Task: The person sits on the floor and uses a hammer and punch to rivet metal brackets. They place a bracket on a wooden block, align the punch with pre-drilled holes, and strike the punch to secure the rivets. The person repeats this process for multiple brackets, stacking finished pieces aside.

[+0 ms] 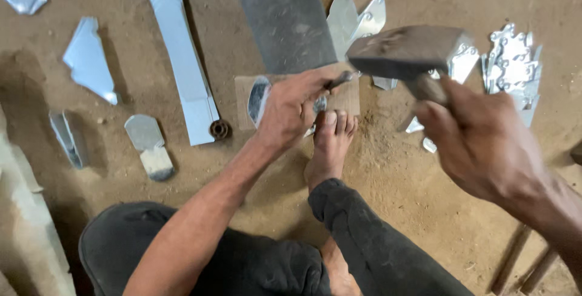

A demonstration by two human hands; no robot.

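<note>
Right hand (pixel 479 144) clamped on raised hammer (pixel 409 50). Left hand (pixel 291 105) pinches punch (pixel 341 80) over metal piece (pixel 259 97) on wooden block (pixel 345 99); foot (pixel 330 144) touching block's near edge.

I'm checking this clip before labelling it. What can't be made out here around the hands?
- Head view: the sheet-metal piece on the board is mostly hidden by the left hand.
- The tip of the punch in the left hand's grip is covered by the hammer.
- The hammer's handle is hidden inside the right hand.
- The hammer is motion-blurred.
</note>
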